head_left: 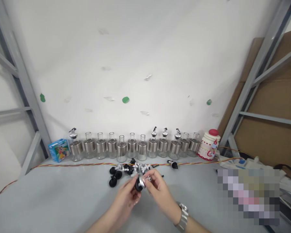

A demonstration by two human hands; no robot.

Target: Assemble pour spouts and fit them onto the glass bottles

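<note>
Both of my hands meet over the table around one bottle pourer (142, 183), which has a black stopper end and a silver metal body. My left hand (129, 193) closes its fingers on the black end. At the silver spout end, my right hand (158, 188) pinches with thumb and fingers; a watch is on that wrist. Just beyond the hands lies a pile of loose pourer parts (120, 168), some black, some silver or clear. A separate pourer (173, 164) rests on its side to the right. Fingers partly cover the pourer being held.
Along the wall stands a row of glass bottles (121, 149) with metal bands, several topped with pourers (154, 132). A blue box (59, 150) is at the left end, a red-lidded jar (208, 145) at the right. Twisted wire (87, 164) crosses the table (63, 197). Blurred items lie far right.
</note>
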